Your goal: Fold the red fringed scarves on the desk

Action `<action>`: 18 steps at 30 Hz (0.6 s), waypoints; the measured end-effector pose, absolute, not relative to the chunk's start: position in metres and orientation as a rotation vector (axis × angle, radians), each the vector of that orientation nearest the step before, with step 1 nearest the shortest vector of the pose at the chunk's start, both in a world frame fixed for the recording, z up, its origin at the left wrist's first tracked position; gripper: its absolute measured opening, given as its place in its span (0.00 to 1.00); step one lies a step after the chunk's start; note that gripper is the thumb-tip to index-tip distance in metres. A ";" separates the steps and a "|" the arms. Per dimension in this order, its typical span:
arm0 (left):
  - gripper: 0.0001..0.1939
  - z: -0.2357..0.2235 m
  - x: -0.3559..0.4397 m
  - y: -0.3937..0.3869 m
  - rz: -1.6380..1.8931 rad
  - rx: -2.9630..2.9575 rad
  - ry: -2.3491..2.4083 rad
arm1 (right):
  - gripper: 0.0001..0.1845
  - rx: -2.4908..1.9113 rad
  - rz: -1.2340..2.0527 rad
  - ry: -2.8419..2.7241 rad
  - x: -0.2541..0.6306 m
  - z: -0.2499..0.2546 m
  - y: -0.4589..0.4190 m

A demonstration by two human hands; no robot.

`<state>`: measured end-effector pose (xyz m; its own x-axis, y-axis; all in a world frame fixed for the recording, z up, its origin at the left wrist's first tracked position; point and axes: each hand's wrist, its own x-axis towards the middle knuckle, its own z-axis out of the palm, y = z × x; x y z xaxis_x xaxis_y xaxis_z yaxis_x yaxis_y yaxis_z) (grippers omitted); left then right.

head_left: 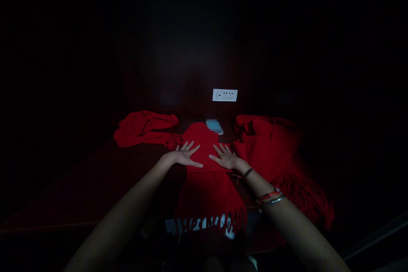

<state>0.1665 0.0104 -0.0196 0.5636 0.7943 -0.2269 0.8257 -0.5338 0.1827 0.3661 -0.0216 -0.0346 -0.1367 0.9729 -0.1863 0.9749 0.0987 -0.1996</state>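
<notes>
A red fringed scarf (207,191) lies across the dark table in front of me, its fringed end hanging over the near edge. My left hand (186,156) rests on the scarf's left side, fingers spread, with a ring on one finger. On the right side of the same scarf, my right hand (225,157) lies flat with its fingers apart. Bracelets circle my right wrist and forearm. Neither hand grips anything. Farther left is another red scarf (137,129), loosely looped, its fringe close to my left hand.
A heap of red scarves (270,144) with long fringe spreads over the table's right side. Behind the middle scarf lies a flat, light-blue object (214,126), blurred out. A white socket panel (225,95) is on the dark wall. The table (95,187) is dimly lit.
</notes>
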 end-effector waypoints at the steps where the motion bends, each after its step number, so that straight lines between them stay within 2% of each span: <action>1: 0.52 -0.020 0.166 0.011 -0.166 2.528 1.340 | 0.41 2.064 -0.431 2.309 0.366 -0.034 -0.022; 4: 0.48 -0.023 0.163 0.011 -0.089 2.551 1.345 | 0.41 2.097 -0.357 2.272 0.364 -0.033 -0.026; 8: 0.35 -0.030 0.158 0.006 0.089 2.655 1.328 | 0.38 1.990 0.070 2.543 0.365 -0.034 -0.033; 10: 0.33 -0.034 0.153 0.000 0.064 2.648 1.295 | 0.34 1.855 0.228 2.693 0.366 -0.034 -0.035; 12: 0.33 -0.036 0.145 -0.006 0.005 2.630 1.276 | 0.33 1.830 0.170 2.704 0.368 -0.035 -0.035; 16: 0.36 -0.034 0.127 -0.017 -0.059 2.622 1.269 | 0.35 1.951 -0.208 2.518 0.369 -0.034 -0.031; 18: 0.38 -0.027 0.124 -0.018 -0.106 2.600 1.280 | 0.36 1.959 -0.286 2.486 0.368 -0.034 -0.030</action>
